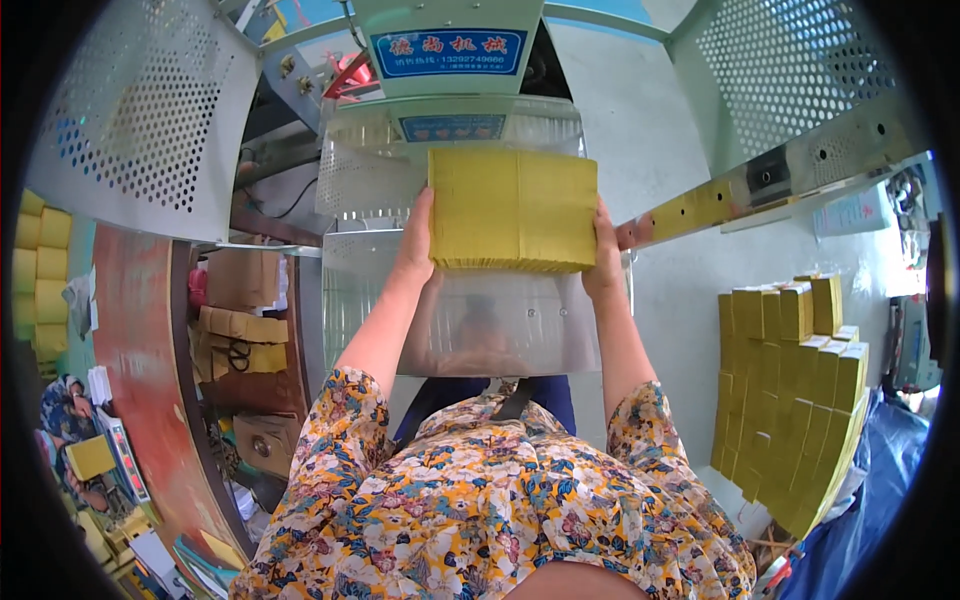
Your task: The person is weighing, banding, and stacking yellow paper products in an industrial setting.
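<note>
Between my hands is a thick stack of yellow paper [512, 210], its many sheet edges showing along the near side and a seam running down its middle. My left hand [418, 238] presses its left end and my right hand [604, 248] its right end, so it is gripped from both sides. Below the stack lies a shiny metal tray [480, 330] of the machine. Whether the stack touches the metal cannot be made out. Behind it stands a pale green machine housing [450, 20] with a blue label plate.
Perforated metal guards [150, 110] flank the machine, and a metal bar [760, 185] juts in at right. Bundled yellow paper [780, 400] is piled on the floor at right, beside a blue tarp [860, 500]. At left is a worn red table [150, 340]; scissors [238, 354] lie on a shelf.
</note>
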A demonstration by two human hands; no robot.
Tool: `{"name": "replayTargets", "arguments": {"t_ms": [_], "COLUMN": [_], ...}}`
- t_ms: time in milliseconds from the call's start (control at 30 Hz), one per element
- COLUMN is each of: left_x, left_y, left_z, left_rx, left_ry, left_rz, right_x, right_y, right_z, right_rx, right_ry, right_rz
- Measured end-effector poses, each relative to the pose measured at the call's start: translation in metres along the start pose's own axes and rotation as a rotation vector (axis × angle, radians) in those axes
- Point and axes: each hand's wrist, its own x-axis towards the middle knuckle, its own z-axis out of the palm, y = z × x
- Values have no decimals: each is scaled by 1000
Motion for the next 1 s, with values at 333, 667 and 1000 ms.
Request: {"name": "replayTargets", "arguments": {"t_ms": [333,667,1000], "left_x": [-1,-5,2], "left_y": [-5,-13,-26], "left_z": [-2,-6,-7], "left_rx": [95,131,186], "left_ry": [44,26,-52], "left_rz": [48,51,13], "right_x": [4,0,2], "right_y": [1,12,10], "right_z": [-9,-19,-20], "right_rx": [34,8,66], "right_ry": [-70,-92,-23], "right_rz": [7,-61,121]}}
